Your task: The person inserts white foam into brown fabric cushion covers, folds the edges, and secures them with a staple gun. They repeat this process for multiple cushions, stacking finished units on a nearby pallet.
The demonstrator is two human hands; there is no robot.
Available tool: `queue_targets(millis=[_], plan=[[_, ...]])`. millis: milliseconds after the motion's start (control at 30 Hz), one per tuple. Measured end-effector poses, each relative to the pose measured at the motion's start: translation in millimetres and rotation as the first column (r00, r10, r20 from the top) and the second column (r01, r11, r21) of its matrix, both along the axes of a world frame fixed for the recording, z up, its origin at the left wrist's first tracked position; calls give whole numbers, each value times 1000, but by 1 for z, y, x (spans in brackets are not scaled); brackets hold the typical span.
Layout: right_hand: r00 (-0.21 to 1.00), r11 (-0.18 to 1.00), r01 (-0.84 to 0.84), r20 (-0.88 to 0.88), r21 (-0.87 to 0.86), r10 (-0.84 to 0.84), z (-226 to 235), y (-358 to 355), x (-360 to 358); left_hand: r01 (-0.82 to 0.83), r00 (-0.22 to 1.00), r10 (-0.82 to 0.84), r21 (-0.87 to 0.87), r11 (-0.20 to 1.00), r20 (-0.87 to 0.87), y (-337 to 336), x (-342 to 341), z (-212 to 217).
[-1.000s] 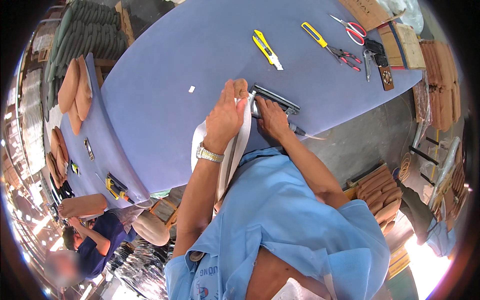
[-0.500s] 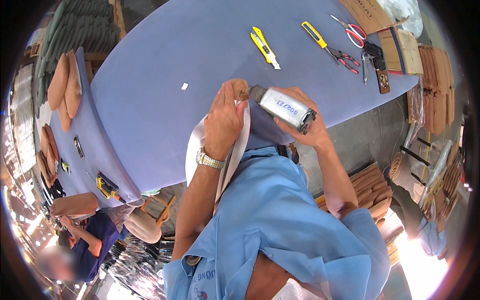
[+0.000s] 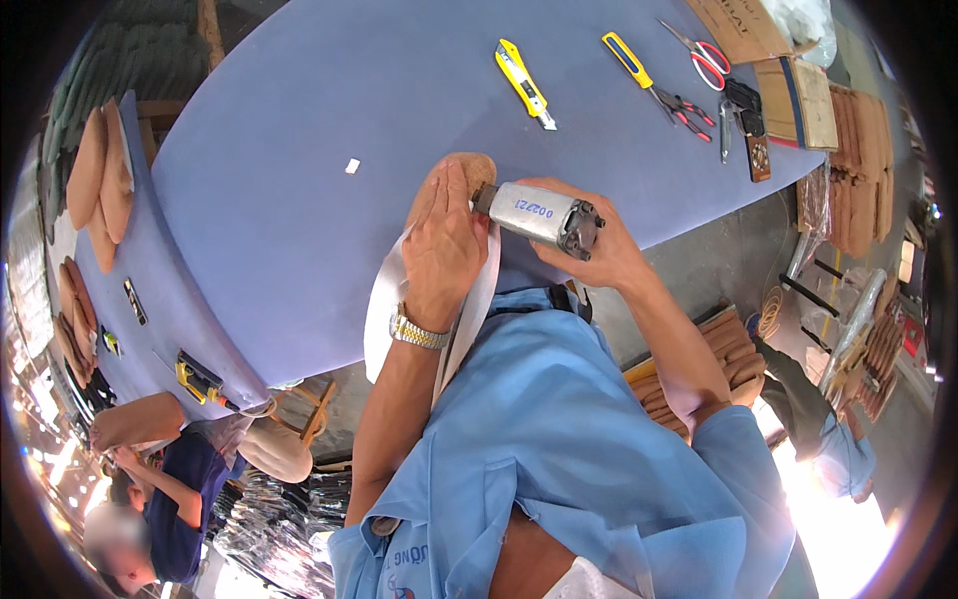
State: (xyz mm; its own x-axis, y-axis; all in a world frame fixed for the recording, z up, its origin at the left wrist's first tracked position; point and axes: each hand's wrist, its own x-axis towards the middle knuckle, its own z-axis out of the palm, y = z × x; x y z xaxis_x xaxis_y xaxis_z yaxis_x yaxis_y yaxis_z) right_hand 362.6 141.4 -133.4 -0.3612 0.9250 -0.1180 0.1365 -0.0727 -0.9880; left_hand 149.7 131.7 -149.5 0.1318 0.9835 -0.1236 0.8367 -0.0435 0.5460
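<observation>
right hand (image 3: 599,255) grips a grey pneumatic tool (image 3: 539,215), nose against the tan pad (image 3: 464,175) that the left hand (image 3: 444,250) clamps at the bench (image 3: 299,200) edge; fastening step, i'd judge, needing steady pressure next.

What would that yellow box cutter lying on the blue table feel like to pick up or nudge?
The yellow box cutter looks slim and rigid, so it would probably lift stiffly and feel light. It lies flat on the smooth blue table, so a push would likely make it slide or spin rather than roll. Its metal tip seems exposed, so gripping the yellow handle would be safer.
</observation>
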Motion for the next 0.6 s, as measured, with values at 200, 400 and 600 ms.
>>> queue_targets(millis=[200,400,600], plan=[[999,1000,-22,42,5,22,3,-6,3,-6,1000,7,-101,995,9,5,4,3],[1000,994,6,27,-114,-3,6,-8,-4,33,999,-33,-30,999,25,5,-3,-2],[993,992,-81,73,-93,88,14,10,-8,123,991,-125,46,991,48,5,-15,-4]])
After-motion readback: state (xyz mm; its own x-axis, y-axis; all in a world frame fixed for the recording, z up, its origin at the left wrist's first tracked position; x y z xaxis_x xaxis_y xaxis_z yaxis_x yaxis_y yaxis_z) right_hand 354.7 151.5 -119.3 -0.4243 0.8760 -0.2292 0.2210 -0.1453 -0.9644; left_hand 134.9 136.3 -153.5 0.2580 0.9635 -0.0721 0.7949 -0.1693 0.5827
